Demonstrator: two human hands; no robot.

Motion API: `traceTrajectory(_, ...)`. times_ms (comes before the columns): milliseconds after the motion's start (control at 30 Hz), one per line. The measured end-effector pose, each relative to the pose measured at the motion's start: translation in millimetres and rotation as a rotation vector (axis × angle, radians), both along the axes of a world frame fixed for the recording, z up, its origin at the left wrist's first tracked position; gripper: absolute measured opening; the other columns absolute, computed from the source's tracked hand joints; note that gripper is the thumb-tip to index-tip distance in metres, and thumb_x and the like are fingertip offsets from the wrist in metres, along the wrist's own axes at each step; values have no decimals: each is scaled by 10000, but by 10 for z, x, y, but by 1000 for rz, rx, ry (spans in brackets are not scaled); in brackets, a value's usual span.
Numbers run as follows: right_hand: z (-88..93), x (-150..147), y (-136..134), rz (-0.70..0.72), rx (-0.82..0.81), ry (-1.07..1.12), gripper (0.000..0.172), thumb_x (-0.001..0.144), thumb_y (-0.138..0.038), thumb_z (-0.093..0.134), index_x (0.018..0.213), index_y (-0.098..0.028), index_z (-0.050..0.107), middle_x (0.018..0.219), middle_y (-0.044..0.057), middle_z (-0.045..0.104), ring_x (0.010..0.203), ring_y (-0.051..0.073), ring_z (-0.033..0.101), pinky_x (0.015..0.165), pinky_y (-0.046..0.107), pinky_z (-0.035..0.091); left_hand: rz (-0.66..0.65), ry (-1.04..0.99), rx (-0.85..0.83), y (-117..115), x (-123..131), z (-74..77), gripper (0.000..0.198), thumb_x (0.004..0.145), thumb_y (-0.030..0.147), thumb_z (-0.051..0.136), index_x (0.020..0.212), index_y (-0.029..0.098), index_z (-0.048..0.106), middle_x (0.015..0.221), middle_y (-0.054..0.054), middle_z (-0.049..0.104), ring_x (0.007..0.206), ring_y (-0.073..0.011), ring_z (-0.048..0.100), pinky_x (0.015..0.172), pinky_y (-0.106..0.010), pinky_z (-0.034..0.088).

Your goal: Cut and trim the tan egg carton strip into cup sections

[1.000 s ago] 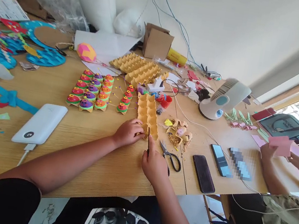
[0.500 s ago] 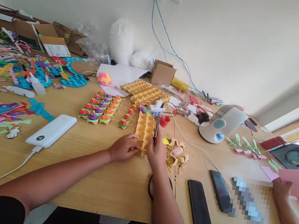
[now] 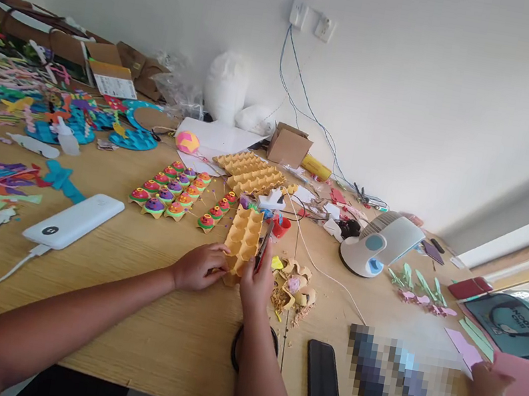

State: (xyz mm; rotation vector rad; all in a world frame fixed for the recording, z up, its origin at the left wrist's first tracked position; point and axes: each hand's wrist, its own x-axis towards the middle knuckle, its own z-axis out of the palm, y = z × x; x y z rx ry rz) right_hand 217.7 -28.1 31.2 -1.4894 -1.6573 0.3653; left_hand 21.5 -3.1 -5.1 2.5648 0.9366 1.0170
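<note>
A yellow pulp egg carton strip (image 3: 245, 230) with two rows of cups lies lengthwise in front of me. Its near left edge is gripped by the bent fingers of my left hand (image 3: 199, 267). My right hand (image 3: 257, 285) is closed around a slim black-and-red cutter (image 3: 264, 244), which points away from me along the carton's right side. Exactly where its blade touches the carton is too small to tell. Painted egg carton pieces (image 3: 172, 189) in red, purple, orange and green stand to the left. Torn carton cups and crumbs (image 3: 294, 284) lie just right of my right hand.
Behind the strip are more egg trays (image 3: 251, 172), a white power strip (image 3: 273, 199) and a red cup (image 3: 280, 226). A power bank (image 3: 75, 219) lies left, a phone (image 3: 324, 392) and a fan (image 3: 378, 244) right. Another person's hand (image 3: 489, 384) holds pink paper (image 3: 518, 381) at far right.
The view has shifted, so the carton and both hands appear a little lower and further left. Both hands keep their hold on the carton and the cutter.
</note>
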Motion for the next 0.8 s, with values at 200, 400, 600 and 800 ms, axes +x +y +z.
traceTrajectory(200, -58, 6, 22, 6, 22, 77, 636, 971, -350, 429, 1587, -232, 321, 1199, 121, 718, 957, 269, 705, 803, 359, 532, 3, -7, -8, -7, 13, -7, 78, 908, 198, 593, 892, 225, 664, 851, -38, 692, 1168, -267, 578, 981, -410, 496)
traceTrajectory(400, -126, 13, 75, 99, 94, 246, 636, 976, -379, 465, 1580, -236, 327, 1457, 107, 572, 1336, 258, 536, 1074, 417, 450, -2, -21, -33, -2, 10, 2, 76, 878, 186, 626, 910, 233, 676, 896, -39, 705, 1172, -271, 574, 973, -414, 496)
traceTrajectory(600, -130, -18, 123, 89, 96, 512, 655, 949, -437, 530, 1557, -252, 373, 1490, 89, 533, 1382, 251, 483, 1130, 439, 414, -24, -68, -109, 21, -7, 24, 66, 894, 191, 618, 884, 225, 674, 869, -45, 708, 1198, -272, 565, 970, -409, 502)
traceTrajectory(800, -56, -24, 102, 61, -42, 627, 707, 903, -484, 583, 1546, -264, 390, 1148, 88, 698, 982, 237, 670, 774, 352, 584, -27, -51, -114, 18, -7, 21, 66, 893, 184, 604, 873, 225, 652, 911, -64, 698, 1226, -291, 546, 979, -441, 505)
